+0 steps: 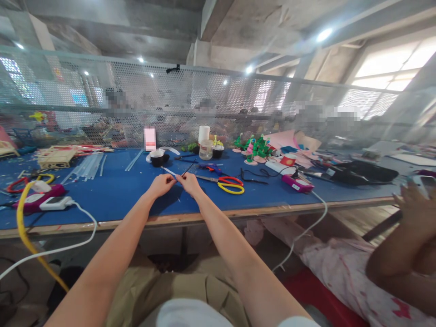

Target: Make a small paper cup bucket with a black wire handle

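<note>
Both my arms reach out over the blue table (116, 195). My left hand (162, 184) and my right hand (189, 182) meet at the fingertips, pinching small parts together. A thin black stick (190, 169) slants up and right from my right fingers. A pale narrow strip (169, 171) runs up and left from my left fingers. Red and yellow handled scissors (227, 184) lie just right of my right hand.
A pink glue gun (297, 182) with a white cable lies at right. A black bowl (157, 158), a jar (206, 150), green paper crafts (259, 147), clear sticks (86, 165), a yellow hose (22, 213). Another person's arm (405, 236) is at far right. Mesh screen behind.
</note>
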`<control>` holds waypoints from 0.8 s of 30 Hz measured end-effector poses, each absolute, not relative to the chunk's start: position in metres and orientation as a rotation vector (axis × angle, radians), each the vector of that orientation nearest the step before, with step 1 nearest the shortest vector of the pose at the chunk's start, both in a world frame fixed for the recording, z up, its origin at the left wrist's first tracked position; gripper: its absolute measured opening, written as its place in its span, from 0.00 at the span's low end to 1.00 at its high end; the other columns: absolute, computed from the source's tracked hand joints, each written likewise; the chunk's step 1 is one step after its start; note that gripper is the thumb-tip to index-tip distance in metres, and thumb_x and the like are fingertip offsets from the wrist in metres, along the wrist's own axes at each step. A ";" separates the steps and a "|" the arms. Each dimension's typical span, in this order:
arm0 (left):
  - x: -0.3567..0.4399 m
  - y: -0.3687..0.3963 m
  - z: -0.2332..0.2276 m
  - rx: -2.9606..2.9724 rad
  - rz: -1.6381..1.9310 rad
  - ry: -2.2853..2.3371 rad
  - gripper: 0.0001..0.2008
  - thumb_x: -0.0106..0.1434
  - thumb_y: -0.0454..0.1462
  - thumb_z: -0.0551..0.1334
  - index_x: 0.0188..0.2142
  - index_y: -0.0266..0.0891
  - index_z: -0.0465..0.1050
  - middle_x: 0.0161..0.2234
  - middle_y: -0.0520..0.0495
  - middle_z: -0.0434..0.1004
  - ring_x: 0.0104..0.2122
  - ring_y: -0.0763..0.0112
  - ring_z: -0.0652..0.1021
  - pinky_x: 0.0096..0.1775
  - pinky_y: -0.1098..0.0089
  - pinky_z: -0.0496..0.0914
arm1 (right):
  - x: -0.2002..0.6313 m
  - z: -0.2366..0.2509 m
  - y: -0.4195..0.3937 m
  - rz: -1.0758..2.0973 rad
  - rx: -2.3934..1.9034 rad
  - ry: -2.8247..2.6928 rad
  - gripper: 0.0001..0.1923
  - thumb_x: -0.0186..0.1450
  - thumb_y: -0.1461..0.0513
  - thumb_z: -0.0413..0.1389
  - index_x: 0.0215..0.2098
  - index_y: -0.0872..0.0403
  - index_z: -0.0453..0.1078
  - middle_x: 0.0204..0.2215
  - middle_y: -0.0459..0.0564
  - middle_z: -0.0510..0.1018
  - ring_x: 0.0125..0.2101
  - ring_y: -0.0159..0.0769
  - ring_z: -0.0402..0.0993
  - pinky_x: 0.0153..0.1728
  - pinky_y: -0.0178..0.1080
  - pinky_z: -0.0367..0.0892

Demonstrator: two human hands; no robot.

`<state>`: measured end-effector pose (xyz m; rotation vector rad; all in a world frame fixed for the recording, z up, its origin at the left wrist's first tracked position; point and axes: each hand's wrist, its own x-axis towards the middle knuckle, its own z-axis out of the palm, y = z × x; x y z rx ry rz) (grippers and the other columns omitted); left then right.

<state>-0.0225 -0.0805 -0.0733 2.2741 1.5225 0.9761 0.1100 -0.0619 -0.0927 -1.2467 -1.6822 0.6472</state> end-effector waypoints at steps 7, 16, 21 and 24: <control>-0.021 -0.080 -0.073 2.221 0.983 1.491 0.08 0.49 0.38 0.57 0.19 0.34 0.69 0.14 0.55 0.63 0.17 0.77 0.62 0.22 0.74 0.54 | 0.110 -0.090 -0.063 0.631 -1.277 -1.694 0.12 0.54 0.58 0.53 0.19 0.58 0.68 0.18 0.46 0.72 0.22 0.30 0.66 0.24 0.31 0.57; -0.021 -0.081 -0.074 2.067 1.021 1.422 0.08 0.46 0.37 0.57 0.21 0.33 0.70 0.17 0.53 0.68 0.19 0.76 0.66 0.24 0.74 0.60 | 0.109 -0.091 -0.064 0.642 -1.251 -1.664 0.13 0.55 0.57 0.52 0.19 0.58 0.68 0.17 0.45 0.71 0.22 0.29 0.66 0.23 0.30 0.57; -0.020 -0.082 -0.073 2.006 1.044 1.413 0.08 0.46 0.38 0.57 0.20 0.34 0.70 0.16 0.54 0.68 0.19 0.75 0.67 0.25 0.74 0.61 | 0.109 -0.092 -0.065 0.666 -1.215 -1.653 0.14 0.55 0.56 0.51 0.18 0.57 0.66 0.16 0.44 0.70 0.21 0.28 0.65 0.22 0.30 0.57; -0.020 -0.083 -0.073 1.988 1.059 1.417 0.07 0.45 0.38 0.58 0.20 0.34 0.69 0.16 0.54 0.67 0.19 0.75 0.66 0.24 0.74 0.60 | 0.109 -0.092 -0.065 0.672 -1.201 -1.645 0.14 0.55 0.56 0.51 0.17 0.57 0.65 0.16 0.44 0.69 0.21 0.29 0.65 0.22 0.30 0.57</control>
